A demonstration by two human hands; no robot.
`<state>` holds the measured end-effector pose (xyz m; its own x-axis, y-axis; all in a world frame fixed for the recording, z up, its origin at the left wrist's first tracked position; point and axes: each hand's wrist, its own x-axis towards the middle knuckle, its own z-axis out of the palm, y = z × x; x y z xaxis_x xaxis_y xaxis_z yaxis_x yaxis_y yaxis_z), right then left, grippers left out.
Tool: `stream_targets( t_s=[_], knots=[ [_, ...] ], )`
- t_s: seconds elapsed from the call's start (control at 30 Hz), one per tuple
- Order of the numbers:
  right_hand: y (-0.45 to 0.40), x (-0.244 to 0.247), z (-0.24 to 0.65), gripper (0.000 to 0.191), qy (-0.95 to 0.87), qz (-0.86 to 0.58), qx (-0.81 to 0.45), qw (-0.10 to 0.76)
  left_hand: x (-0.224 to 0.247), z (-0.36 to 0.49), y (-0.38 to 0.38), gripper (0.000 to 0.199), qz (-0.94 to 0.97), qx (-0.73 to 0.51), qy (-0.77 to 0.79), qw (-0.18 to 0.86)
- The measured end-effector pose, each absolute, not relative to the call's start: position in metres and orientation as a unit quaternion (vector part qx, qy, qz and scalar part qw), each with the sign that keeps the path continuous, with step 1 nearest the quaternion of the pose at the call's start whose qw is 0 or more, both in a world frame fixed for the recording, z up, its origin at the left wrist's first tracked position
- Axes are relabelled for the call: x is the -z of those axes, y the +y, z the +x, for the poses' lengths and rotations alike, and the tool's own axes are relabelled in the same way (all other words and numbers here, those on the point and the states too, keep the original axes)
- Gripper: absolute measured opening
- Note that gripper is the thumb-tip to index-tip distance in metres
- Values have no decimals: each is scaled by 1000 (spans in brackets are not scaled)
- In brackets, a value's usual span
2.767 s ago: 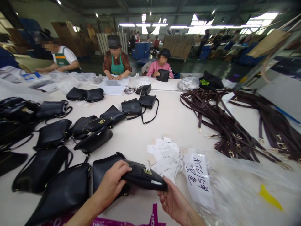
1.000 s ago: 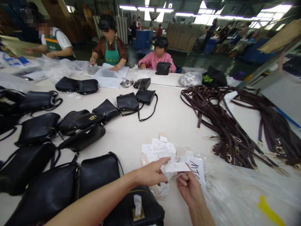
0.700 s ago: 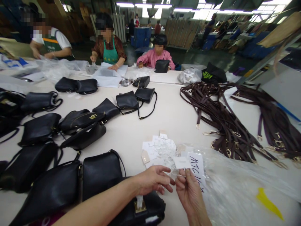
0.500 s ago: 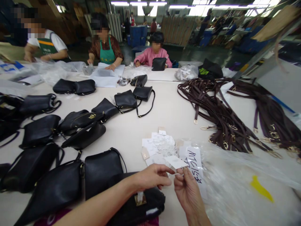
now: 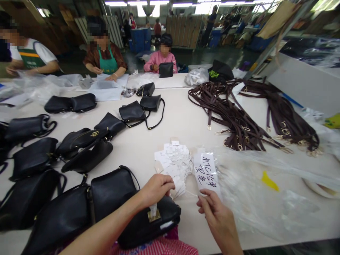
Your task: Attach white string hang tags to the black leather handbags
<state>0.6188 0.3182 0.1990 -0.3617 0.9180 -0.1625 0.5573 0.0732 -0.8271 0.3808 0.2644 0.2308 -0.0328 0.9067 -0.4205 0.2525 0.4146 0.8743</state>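
My left hand [image 5: 158, 188] is closed, its fingertips on a white paper tag [image 5: 179, 188] at the near edge of a pile of white tags [image 5: 172, 156] with looped strings. A short white string [image 5: 191, 193] runs from that tag toward my right hand [image 5: 219, 212], whose thumb and forefinger pinch its end. Under my left wrist lies a black handbag [image 5: 148, 226] with a gold clasp plate [image 5: 154, 215] partly wrapped in clear film. Beside it is another black bag [image 5: 113, 194], partly covered by my forearm.
More black bags [image 5: 34, 152] cover the left side. Brown straps [image 5: 225, 113] with gold hooks are heaped at the right rear. A labelled plastic bag [image 5: 207, 170] and clear plastic sheeting [image 5: 244, 198] lie right of my hands. Several people work across the table [image 5: 175, 117].
My hands have moved apart, the left one leftward and the right one slightly right, with the string now stretched between them. The tag has come down from above my fingers. The view has shifted right.
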Motion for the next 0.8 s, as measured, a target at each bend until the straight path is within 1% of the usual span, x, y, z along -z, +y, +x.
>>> stream_targets(
  t_s=[0.07,0.13,0.27,0.33,0.4,0.53,0.6,0.7,0.8],
  knots=[
    [315,-198,624,42,-724,-520,-406,203,-234,382,263,19,457,-300,658,518],
    [313,-197,627,39,-759,-497,-361,215,-239,385,261,19,490,-275,666,491],
    [311,-194,631,34,-836,-410,-252,264,-250,396,261,19,602,-170,673,396],
    [309,-194,632,32,-849,-386,-238,270,-256,403,263,21,640,-132,663,366],
    [307,-194,632,30,-835,-392,-281,263,-262,407,265,24,655,-125,656,354],
    [302,-191,634,32,-731,-454,-441,255,-268,402,269,28,619,-160,684,351],
    [301,-189,637,34,-692,-469,-481,263,-266,397,268,27,599,-181,692,359],
    [302,-187,639,35,-692,-460,-489,266,-262,394,266,23,596,-201,684,370],
    [303,-186,638,31,-736,-441,-445,258,-260,397,264,20,618,-175,672,369]
  ],
)
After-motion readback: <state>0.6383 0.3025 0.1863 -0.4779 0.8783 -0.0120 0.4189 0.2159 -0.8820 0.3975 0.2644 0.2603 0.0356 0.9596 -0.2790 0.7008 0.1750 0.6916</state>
